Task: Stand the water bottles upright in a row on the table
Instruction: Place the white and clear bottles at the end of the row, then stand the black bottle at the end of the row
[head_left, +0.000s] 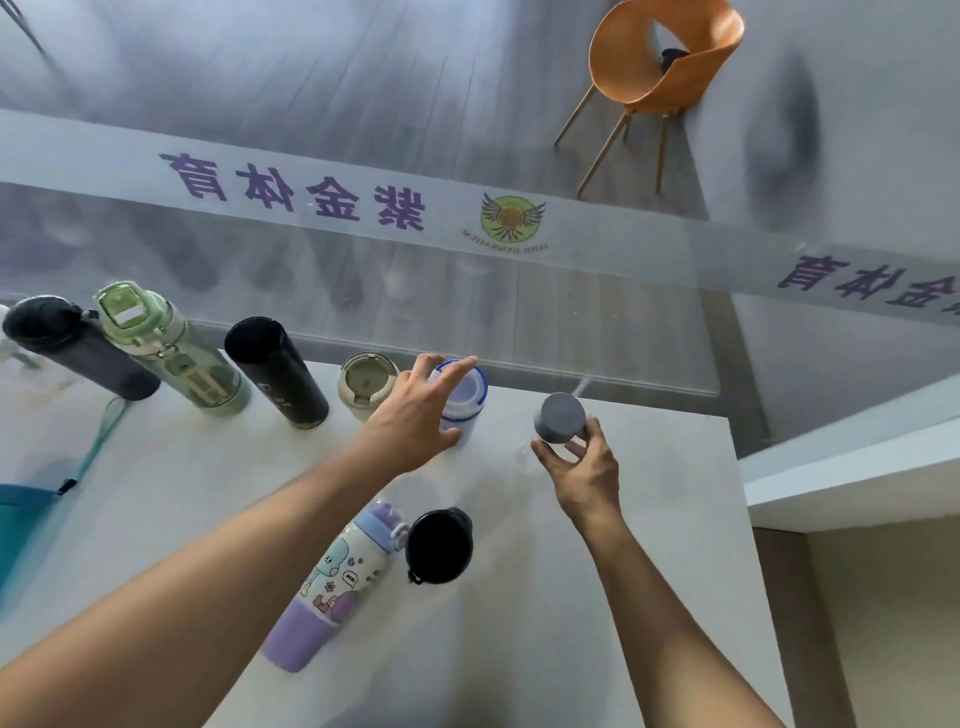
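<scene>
1. A row of water bottles stands upright along the far edge of the white tabletop (597, 597): a matte dark grey bottle (78, 348) at the left, then a translucent green bottle (171, 358) with a flip lid, a smooth black cylinder (278, 371), a squat beige cup (366, 382), and a frosted bottle with a blue rim (465, 395).
2. The left hand (415, 410) rests against the side of the blue-rimmed bottle, thumb wrapped low and the fingers stretched out over its top, not fully closed.
3. The right hand (584, 467) is closed around the lower body of a clear bottle with a grey round cap (560, 417), held at the right end of the row; whether its base touches the tabletop I cannot tell.
4. Nearer the person, a cartoon-printed white and lilac bottle (332, 577) and a black-lidded bottle (439, 545) stand just beside each other, apart from the row.
5. A teal strap (98, 441) trails over the tabletop's left side.
6. Beyond the tabletop is a glass pane with a frosted band (311, 192) carrying purple characters and a round winged emblem.
7. Through it, a grey plank floor and an orange moulded chair (665, 67) on thin wooden legs.
</scene>
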